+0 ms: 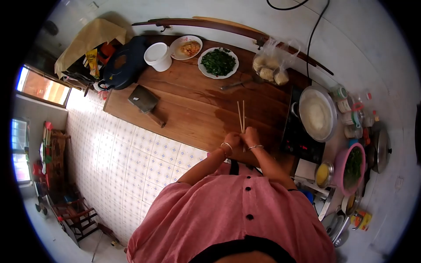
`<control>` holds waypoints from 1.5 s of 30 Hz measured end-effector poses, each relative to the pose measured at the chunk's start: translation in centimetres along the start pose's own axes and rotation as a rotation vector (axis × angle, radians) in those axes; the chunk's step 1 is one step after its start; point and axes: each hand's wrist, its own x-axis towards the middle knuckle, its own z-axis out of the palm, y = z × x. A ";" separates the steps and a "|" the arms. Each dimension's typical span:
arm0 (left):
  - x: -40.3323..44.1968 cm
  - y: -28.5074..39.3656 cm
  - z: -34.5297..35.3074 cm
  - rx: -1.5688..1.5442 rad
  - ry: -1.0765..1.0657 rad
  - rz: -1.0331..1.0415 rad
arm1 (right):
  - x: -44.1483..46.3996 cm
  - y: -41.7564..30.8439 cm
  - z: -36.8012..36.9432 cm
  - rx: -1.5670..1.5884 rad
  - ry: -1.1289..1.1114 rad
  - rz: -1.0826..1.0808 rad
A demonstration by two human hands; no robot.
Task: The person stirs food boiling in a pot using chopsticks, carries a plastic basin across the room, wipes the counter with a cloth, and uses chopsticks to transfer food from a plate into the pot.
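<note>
Both my hands meet at the front edge of the wooden table (188, 96). A pair of chopsticks (241, 115) rises from between them, tips pointing away from me and slightly apart. My right hand (251, 136) is closed round the chopsticks. Beside it, touching or nearly touching, my left hand (233, 140) has its fingers curled in; whether it grips the chopsticks too is hidden. To the right, a pot (315, 113) with pale liquid sits on a black cooktop (302, 147) with red lit digits.
Along the back stand a white tub (158, 57), a plate of orange food (186, 47), a plate of chopped greens (218, 63) and a bag of round items (271, 65). A cleaver (144, 99) lies left. A pink basin (350, 170) and metal bowl (324, 174) are right.
</note>
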 end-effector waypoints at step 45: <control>10.4 14.7 -7.2 0.711 0.253 0.593 | -0.2 4.0 -5.4 0.962 0.029 0.162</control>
